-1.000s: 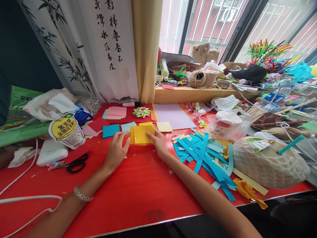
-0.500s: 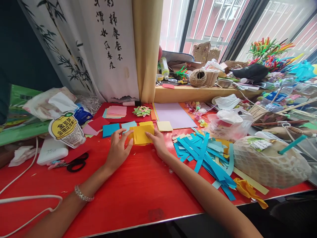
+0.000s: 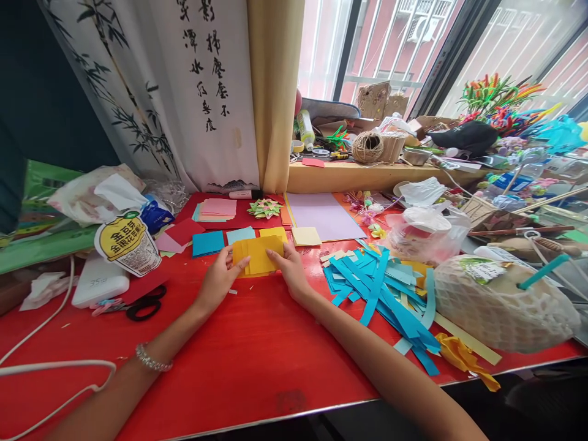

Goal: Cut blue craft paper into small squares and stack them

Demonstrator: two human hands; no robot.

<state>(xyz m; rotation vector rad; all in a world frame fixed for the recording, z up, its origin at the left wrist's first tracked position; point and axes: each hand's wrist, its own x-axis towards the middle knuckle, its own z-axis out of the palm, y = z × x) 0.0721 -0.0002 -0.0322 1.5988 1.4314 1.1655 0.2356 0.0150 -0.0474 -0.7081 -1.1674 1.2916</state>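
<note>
Several yellow paper squares (image 3: 263,255), fanned out and overlapping, are held between my two hands just over the red table. My left hand (image 3: 220,275) pinches their left side, thumb in front. On the right side, my right hand (image 3: 293,267) grips them with its thumb on the front sheet. Just behind lie another yellow square (image 3: 274,232), a light blue square (image 3: 240,234), a blue stack (image 3: 208,244) and a cream stack (image 3: 306,236). A folded green-and-pink paper piece (image 3: 265,208) sits farther back.
Blue paper strips (image 3: 383,294) are heaped to the right, beside a net-wrapped fruit (image 3: 503,303) with a straw. Black-handled scissors (image 3: 146,303) and a white box (image 3: 101,283) lie left. Lilac sheets (image 3: 324,216) lie at the back, and a cluttered sill (image 3: 358,174) runs behind.
My left hand's fingers, spread apart half a second ago, have closed on the left side of the yellow squares. The squares are now fanned wider. My right hand keeps its grip.
</note>
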